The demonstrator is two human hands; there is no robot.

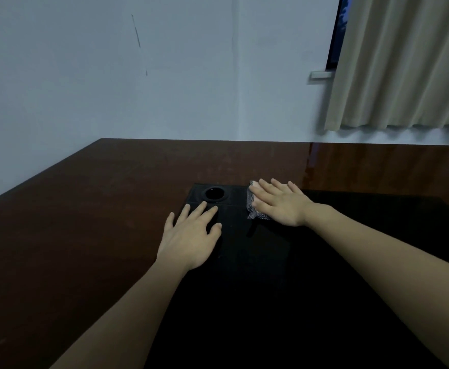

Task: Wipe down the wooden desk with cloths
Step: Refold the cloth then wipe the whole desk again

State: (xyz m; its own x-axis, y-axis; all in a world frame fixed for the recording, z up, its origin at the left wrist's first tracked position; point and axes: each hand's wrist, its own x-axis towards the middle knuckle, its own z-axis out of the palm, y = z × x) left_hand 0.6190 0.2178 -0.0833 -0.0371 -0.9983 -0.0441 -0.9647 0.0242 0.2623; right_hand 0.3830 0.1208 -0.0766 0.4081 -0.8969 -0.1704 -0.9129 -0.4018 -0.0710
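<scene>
Right hand [280,205], fingers straight, presses a patterned cloth [252,209] flat on the desk [85,222]; the cloth protrudes beneath its fingers. Left hand [191,235] rests flat, empty, beside a round hole [214,194].

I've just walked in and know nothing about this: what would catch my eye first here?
Two bare hands lie flat on a dark panel set in the reddish wooden desk. The right hand presses a small grey patterned cloth near the panel's far edge; the left hand rests with fingers spread, just before a round hole. A beige curtain hangs at upper right.
</scene>
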